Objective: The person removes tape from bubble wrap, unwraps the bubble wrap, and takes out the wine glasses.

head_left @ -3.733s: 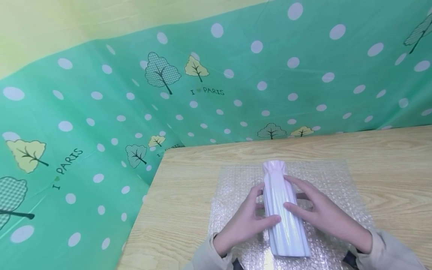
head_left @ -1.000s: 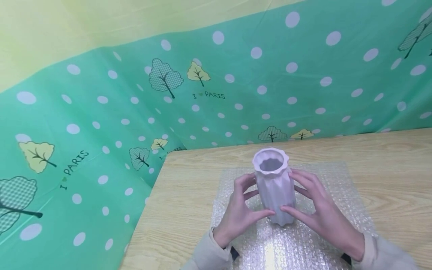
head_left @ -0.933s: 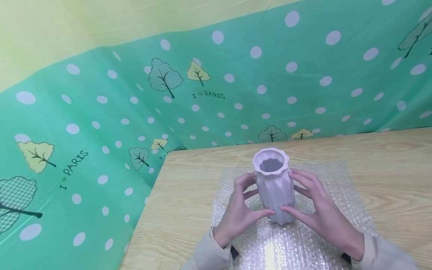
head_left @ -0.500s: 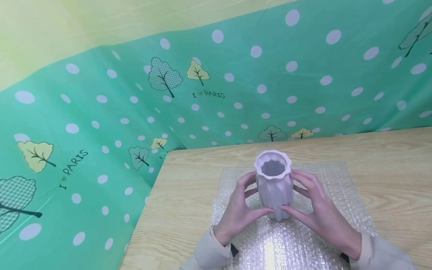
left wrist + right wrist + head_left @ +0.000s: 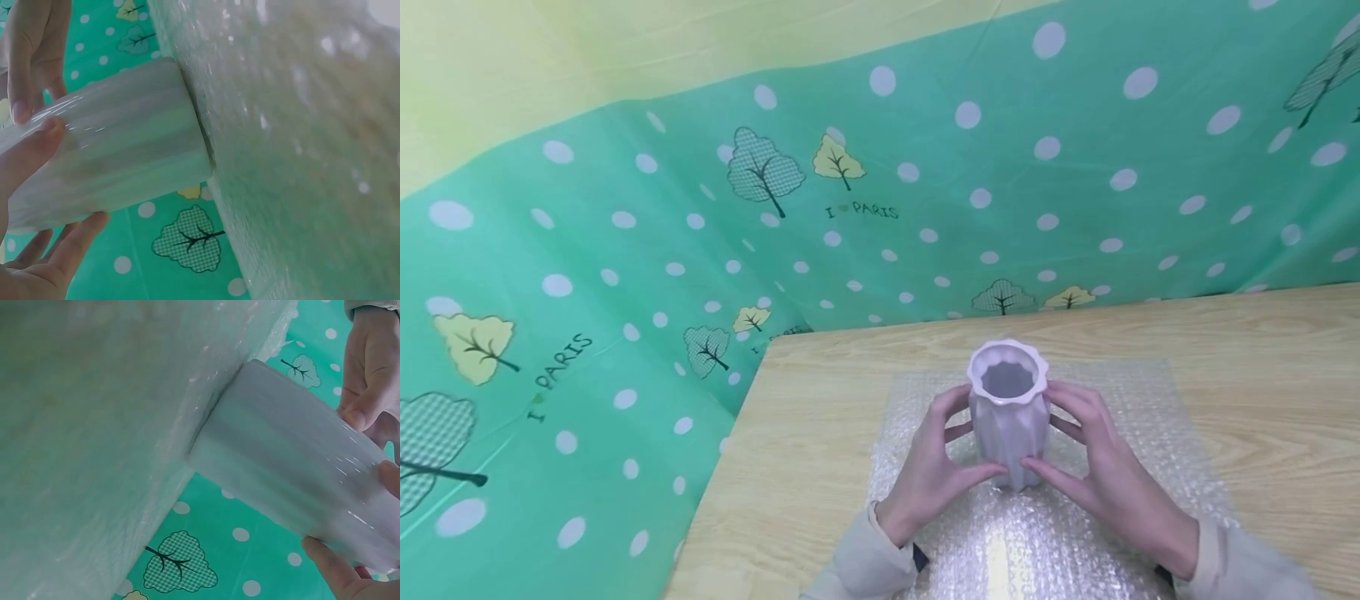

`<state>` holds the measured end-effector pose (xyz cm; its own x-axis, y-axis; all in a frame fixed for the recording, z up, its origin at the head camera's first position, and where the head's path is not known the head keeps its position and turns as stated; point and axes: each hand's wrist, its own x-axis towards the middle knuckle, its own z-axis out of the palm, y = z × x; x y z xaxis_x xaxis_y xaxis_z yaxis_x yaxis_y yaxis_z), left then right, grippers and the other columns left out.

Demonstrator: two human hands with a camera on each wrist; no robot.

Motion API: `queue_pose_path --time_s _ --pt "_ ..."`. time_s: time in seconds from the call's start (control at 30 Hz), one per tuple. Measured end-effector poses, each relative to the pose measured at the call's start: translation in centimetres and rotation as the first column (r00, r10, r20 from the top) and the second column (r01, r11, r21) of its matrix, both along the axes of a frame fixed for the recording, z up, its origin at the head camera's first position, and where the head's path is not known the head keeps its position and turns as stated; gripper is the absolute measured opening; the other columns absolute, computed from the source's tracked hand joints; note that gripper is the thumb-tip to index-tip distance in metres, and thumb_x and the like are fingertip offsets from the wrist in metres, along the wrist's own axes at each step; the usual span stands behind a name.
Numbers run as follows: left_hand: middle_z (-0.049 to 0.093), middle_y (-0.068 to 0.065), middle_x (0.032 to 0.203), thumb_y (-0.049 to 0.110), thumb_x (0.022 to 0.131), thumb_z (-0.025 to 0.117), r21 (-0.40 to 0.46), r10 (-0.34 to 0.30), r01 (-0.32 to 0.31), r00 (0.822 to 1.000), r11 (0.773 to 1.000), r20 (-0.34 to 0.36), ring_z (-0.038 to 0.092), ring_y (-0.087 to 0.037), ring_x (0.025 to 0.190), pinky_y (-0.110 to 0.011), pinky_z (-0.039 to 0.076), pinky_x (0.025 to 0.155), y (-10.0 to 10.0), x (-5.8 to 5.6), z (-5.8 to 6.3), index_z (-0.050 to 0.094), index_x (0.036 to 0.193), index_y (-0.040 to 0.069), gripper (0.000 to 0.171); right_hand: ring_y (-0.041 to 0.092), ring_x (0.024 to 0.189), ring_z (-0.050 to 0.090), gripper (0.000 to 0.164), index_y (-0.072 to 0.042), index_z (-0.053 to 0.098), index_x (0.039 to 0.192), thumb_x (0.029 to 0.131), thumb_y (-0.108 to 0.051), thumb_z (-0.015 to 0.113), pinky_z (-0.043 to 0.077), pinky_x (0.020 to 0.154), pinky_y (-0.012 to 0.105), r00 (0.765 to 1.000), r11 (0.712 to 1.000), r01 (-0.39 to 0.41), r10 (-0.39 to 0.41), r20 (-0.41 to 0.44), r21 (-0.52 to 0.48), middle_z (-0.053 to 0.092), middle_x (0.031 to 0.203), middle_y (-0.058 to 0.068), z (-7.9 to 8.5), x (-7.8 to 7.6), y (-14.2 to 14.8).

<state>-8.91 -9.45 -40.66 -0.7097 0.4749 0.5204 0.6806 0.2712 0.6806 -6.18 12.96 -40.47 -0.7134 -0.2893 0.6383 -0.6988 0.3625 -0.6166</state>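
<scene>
A pale, fluted vase [image 5: 1011, 429] with a scalloped rim stands upright on a sheet of bubble wrap [image 5: 917, 417], its mouth facing up. My left hand [image 5: 928, 467] holds its left side, thumb across the front and fingers curved behind. From the right, my right hand [image 5: 1108, 467] grips it the same way, the two thumbs close together. In the left wrist view, the vase's base [image 5: 181, 119] meets the bubble wrap. The right wrist view also shows the glossy vase wall [image 5: 281, 444] between both hands. Fingertips behind the vase are partly hidden.
The bubble wrap lies flat on a light wooden table [image 5: 805, 433]. A green dotted curtain [image 5: 865, 233] printed with trees hangs along the table's back and left edges.
Several seconds ago the vase lay tipped over between my hands; it now stands up. Over the last second it has straightened slightly, while both hands have kept their hold.
</scene>
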Motion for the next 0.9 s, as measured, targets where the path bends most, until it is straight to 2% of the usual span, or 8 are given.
queue_pose_path --time_s 0.17,0.4,0.6,0.7,0.8,0.9 --pt "0.041 -0.012 0.149 -0.002 0.062 0.090 0.007 -0.007 0.007 0.999 1.000 0.046 0.050 -0.029 0.133 -0.029 0.053 0.099 -0.10 0.04 -0.19 0.026 0.148 0.010 0.108 0.007 0.139 0.034 0.082 0.001 0.030 0.146 0.091 -0.055 0.056 0.039 0.107 0.015 1.000 1.000 -0.005 0.005 -0.010 0.002 0.035 0.145 0.015 -0.14 0.02 0.06" --pt "0.042 -0.011 0.148 -0.001 0.061 0.091 -0.026 0.005 -0.004 0.999 1.000 0.035 0.052 -0.027 0.130 -0.027 0.053 0.099 -0.29 -0.07 -0.12 0.024 0.147 0.010 0.110 0.008 0.139 0.033 0.082 0.003 0.030 0.146 0.092 -0.054 0.056 0.039 0.108 0.015 0.999 1.000 -0.018 0.019 -0.026 0.022 0.035 0.146 0.017 -0.10 -0.09 0.24" --pt "0.040 -0.007 0.149 0.000 0.062 0.091 -0.017 0.027 -0.025 0.993 1.000 0.116 0.050 -0.025 0.132 -0.028 0.052 0.101 -0.32 0.15 0.09 0.023 0.148 0.016 0.111 0.005 0.138 0.033 0.082 0.002 0.028 0.147 0.094 -0.055 0.052 0.040 0.107 0.014 1.000 0.999 -0.028 0.028 0.002 0.040 0.036 0.146 0.014 0.27 0.03 0.40" --pt "0.039 -0.010 0.149 0.000 0.062 0.091 -0.015 0.027 -0.025 0.992 1.000 0.121 0.050 -0.027 0.132 -0.028 0.052 0.101 -0.40 0.17 0.11 0.022 0.149 0.015 0.112 0.008 0.137 0.035 0.082 0.002 0.027 0.148 0.094 -0.055 0.052 0.040 0.107 0.014 1.000 0.998 -0.030 0.030 0.004 0.051 0.037 0.146 0.014 0.26 0.00 0.50" --pt "0.038 -0.010 0.150 0.001 0.063 0.091 -0.016 0.026 -0.024 0.992 1.000 0.126 0.050 -0.026 0.131 -0.028 0.052 0.101 -0.43 0.16 0.21 0.022 0.149 0.014 0.111 0.010 0.136 0.038 0.085 -0.001 0.026 0.150 0.090 -0.043 0.069 0.038 0.109 0.013 0.999 0.997 -0.028 0.026 0.033 0.071 0.037 0.147 0.012 0.34 -0.01 0.73" --pt "0.039 -0.008 0.150 0.003 0.065 0.091 -0.033 0.027 -0.023 0.991 0.999 0.132 0.051 -0.024 0.131 -0.027 0.052 0.101 -0.46 0.11 0.36 0.023 0.149 0.015 0.109 0.012 0.134 0.041 0.094 -0.005 0.024 0.152 0.079 -0.023 0.082 0.034 0.111 0.012 0.998 0.994 -0.011 0.005 0.058 0.111 0.037 0.148 0.009 0.53 0.02 1.01"
